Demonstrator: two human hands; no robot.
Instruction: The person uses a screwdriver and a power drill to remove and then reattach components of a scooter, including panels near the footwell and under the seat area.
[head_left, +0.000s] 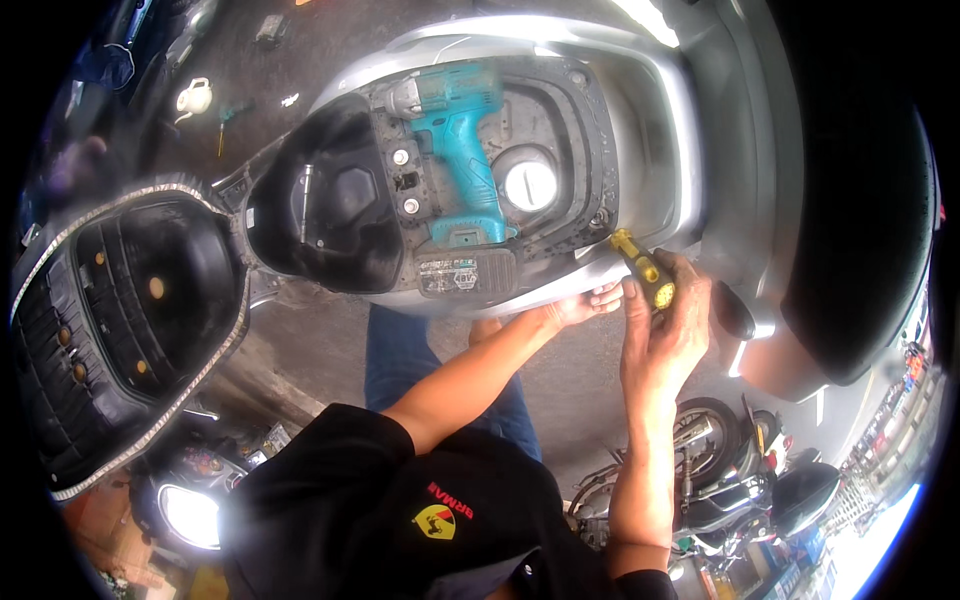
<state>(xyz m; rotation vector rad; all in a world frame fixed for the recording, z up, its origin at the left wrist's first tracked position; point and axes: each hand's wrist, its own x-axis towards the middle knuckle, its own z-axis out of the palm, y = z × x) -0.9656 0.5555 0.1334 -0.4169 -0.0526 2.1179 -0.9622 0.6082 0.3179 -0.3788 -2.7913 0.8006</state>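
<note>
My right hand (675, 310) is closed on a screwdriver (641, 265) with a yellow and black handle. The handle slants against the rear edge of the silver scooter's body (545, 296), and its shaft does not show. Just left of it, my left hand (585, 304) is at the lower side edge of the body panel, fingers curled. Whatever they may hold is hidden. A teal cordless drill (465, 150) lies across the open under-seat area, beside the white round cap (530, 186).
The raised seat (150, 290) hangs open to the left, next to a black storage well (335, 200) with a metal tool (306, 203) in it. A parked motorcycle (700, 450) is at the lower right. A white jug-like container (195, 97) rests on the floor, upper left.
</note>
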